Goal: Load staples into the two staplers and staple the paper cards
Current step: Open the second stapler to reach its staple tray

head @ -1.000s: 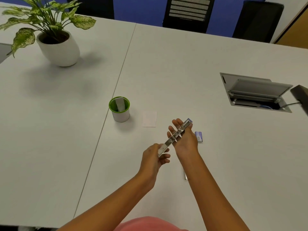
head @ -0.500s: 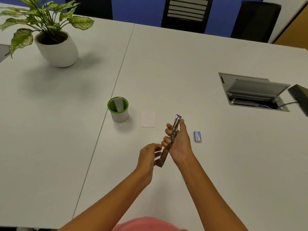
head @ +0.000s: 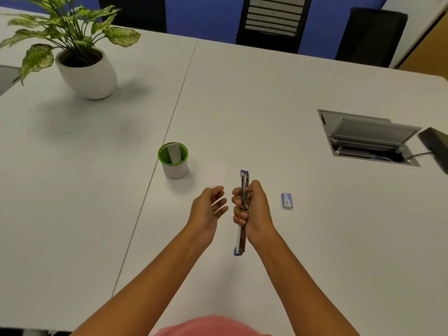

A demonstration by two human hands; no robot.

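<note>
My right hand [head: 254,209] grips a metal stapler with blue ends [head: 243,187], swung open into one long straight line, held above the table and pointing away from me. Its lower half [head: 240,241] hangs below my fist. My left hand [head: 208,207] floats just left of it, fingers loosely curled, holding nothing. A small white paper card [head: 216,175] lies flat on the table beyond my left hand. A little blue staple box [head: 287,200] lies to the right of my right hand.
A green-rimmed white cup [head: 173,163] with a grey card-like item inside stands left of the paper card. A potted plant [head: 84,66] stands far left. An open cable hatch [head: 368,139] is set into the table at right, with a dark object [head: 435,146] beside it. Chairs stand behind the table.
My left hand let go of the stapler's near end and drew aside to the left. My right hand turned the opened stapler from a diagonal to pointing straight away from me.
</note>
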